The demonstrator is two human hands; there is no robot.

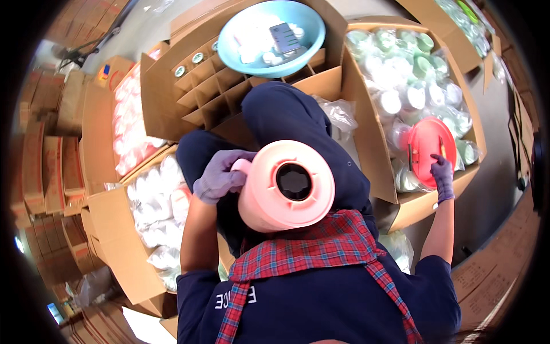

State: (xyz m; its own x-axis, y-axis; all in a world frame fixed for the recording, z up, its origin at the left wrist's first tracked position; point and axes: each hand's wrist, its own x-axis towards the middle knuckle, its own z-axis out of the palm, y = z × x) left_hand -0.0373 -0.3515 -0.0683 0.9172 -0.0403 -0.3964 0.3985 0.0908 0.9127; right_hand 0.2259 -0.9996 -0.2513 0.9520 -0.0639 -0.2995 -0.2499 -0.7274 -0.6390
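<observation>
A pink jug (263, 200) with a side handle rests over my lap, its round ribbed end with a dark central disc facing up. My left hand (216, 178), in a purple glove, is closed around its handle. Off to the right, my gloved right hand (443, 176) reaches over a red oval tray (424, 150). Its fingertips are at a thin orange stick-like tool (442, 144) lying in that tray and seem to pinch it. The tray sits on bagged pale green and white pieces (409, 74) in an open carton.
Ahead, a light blue basin (229, 51) with small white items and a grey box (285, 38) stands on a divided carton (215, 97). Cartons of bagged white parts (154, 200) and pink parts (129, 120) flank my left. Stacked boxes (51, 172) line the far left.
</observation>
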